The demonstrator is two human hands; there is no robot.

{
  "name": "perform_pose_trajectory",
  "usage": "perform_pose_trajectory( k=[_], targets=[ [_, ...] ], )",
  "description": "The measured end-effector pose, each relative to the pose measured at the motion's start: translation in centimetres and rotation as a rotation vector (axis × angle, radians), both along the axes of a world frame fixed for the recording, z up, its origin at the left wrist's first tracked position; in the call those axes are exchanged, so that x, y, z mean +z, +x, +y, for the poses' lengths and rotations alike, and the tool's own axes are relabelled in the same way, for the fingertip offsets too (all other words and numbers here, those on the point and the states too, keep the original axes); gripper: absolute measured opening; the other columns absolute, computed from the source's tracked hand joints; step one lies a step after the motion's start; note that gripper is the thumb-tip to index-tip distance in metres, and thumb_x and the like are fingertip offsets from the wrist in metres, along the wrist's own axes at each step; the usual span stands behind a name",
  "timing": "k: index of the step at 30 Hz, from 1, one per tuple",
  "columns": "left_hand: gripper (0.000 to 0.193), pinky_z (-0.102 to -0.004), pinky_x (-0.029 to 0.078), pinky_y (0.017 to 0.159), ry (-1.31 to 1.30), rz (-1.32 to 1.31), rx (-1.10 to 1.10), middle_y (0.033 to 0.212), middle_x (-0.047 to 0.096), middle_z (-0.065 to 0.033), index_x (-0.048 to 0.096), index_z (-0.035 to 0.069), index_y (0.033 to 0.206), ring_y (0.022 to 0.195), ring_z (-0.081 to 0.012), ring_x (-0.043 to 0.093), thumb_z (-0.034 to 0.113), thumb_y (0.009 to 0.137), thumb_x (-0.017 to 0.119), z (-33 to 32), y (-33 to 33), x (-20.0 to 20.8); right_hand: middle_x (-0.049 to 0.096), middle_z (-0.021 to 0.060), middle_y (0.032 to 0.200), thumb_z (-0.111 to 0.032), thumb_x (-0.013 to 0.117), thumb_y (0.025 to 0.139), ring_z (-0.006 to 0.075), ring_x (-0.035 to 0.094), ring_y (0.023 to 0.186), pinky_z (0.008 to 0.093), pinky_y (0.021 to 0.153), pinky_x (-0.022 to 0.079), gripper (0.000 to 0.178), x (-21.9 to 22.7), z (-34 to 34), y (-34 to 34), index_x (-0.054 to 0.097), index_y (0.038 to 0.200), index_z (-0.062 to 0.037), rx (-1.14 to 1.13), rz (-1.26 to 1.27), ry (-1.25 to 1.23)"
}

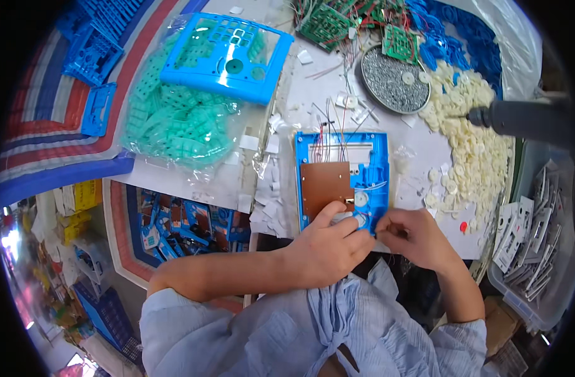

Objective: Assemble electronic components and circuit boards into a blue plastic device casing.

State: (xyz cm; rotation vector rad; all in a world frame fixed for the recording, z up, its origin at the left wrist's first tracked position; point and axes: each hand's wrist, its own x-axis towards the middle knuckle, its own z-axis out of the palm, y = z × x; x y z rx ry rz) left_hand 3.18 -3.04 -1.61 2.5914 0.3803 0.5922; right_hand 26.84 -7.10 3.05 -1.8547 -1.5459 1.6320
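In front of me lies a blue plastic casing (380, 164), its inside facing up. A brown circuit board (325, 187) covers its left part, with thin wires running from the far side. My left hand (330, 246) is closed over the casing's near edge, fingers bent around it beside a small pale part (345, 218). At the near right corner, my right hand (419, 237) is closed in a pinch; whatever is between its fingertips is too small to make out. A white disc (361, 199) sits in the casing just beyond my fingers.
A round tray of small metal pieces (394, 85) stands beyond the casing, near green circuit boards (325, 26). Cream plastic pieces (470, 138) are heaped right, below a dark power tool (520, 119). Bagged green keypads (174, 125) lie left under a blue cover (262, 72).
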Motion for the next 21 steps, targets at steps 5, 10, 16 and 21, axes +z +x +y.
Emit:
perform_pose_trajectory(
  k=[5, 10, 16, 21],
  targets=[
    [0.039, -0.0485, 0.049, 0.091, -0.232, 0.231, 0.315, 0.110, 0.070, -0.0111, 0.069, 0.004, 0.116, 0.100, -0.0297, 0.065, 0.007, 0.077, 0.072, 6.4, -4.4, 5.2, 0.063, 0.0045, 0.071, -0.008, 0.079, 0.084, 0.0153, 0.057, 0.062, 0.0291, 0.060, 0.044, 0.020, 1.7, 0.8, 1.3, 0.073, 0.102, -0.0038, -0.055, -0.030, 0.419],
    [0.047, -0.0475, 0.044, 0.103, 0.389, 0.153, 0.774, 0.131, 0.060, -0.0167, 0.065, 0.007, 0.123, 0.122, -0.0383, 0.055, 0.017, 0.080, 0.080, 18.2, -12.3, 6.4, 0.065, 0.0063, 0.078, -0.007, 0.078, 0.084, 0.0158, 0.059, 0.069, 0.0289, 0.063, 0.045, 0.024, 2.3, 5.9, 0.5, 0.074, 0.107, -0.0030, -0.103, -0.079, 0.716],
    [0.047, -0.0465, 0.043, 0.109, 0.288, 0.333, 0.673, 0.141, 0.057, -0.0167, 0.065, 0.008, 0.128, 0.130, -0.0388, 0.054, 0.018, 0.084, 0.078, 21.2, -13.5, 7.5, 0.065, 0.0057, 0.076, -0.011, 0.077, 0.086, 0.0180, 0.058, 0.068, 0.0311, 0.064, 0.047, 0.020, 2.1, 10.0, 1.2, 0.072, 0.104, -0.0055, -0.102, -0.155, 0.865],
    [0.049, -0.0483, 0.042, 0.112, 0.265, 0.169, 0.681, 0.146, 0.056, -0.0153, 0.065, 0.008, 0.133, 0.135, -0.0365, 0.053, 0.013, 0.085, 0.074, 16.8, -9.8, 6.9, 0.066, 0.0059, 0.084, -0.010, 0.077, 0.083, 0.0240, 0.061, 0.079, 0.0348, 0.068, 0.050, 0.018, 0.6, 7.7, 2.6, 0.072, 0.100, -0.0069, 0.049, -0.219, 0.855]
  ],
)
